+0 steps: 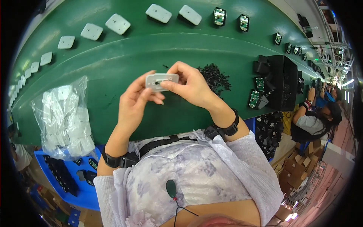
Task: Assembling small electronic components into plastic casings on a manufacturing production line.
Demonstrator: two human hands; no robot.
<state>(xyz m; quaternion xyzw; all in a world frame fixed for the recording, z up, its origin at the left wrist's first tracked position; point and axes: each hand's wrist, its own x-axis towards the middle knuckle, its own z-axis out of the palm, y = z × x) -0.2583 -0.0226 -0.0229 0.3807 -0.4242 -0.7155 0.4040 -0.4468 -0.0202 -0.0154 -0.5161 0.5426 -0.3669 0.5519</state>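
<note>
Between my two hands is a white rectangular plastic cover (150, 80) with small holes, held a little above the green table. My left hand (130, 103) grips its left end between thumb and fingers. My right hand (193, 87) closes on its right end, the thumb lying across the face beside a small dark spot near the middle. Whether that spot is a hole or a black part I cannot tell. Just right of my right hand lies a loose heap of small black parts (215, 79). One stray black piece (165, 66) rests beyond the cover.
White covers (159, 13) and black housings with green circuit boards (219, 17) line the table's far side. A clear bag of white covers (68, 117) lies left, above a blue bin (72, 196). A black box (281, 83) stands right, near another person (314, 121).
</note>
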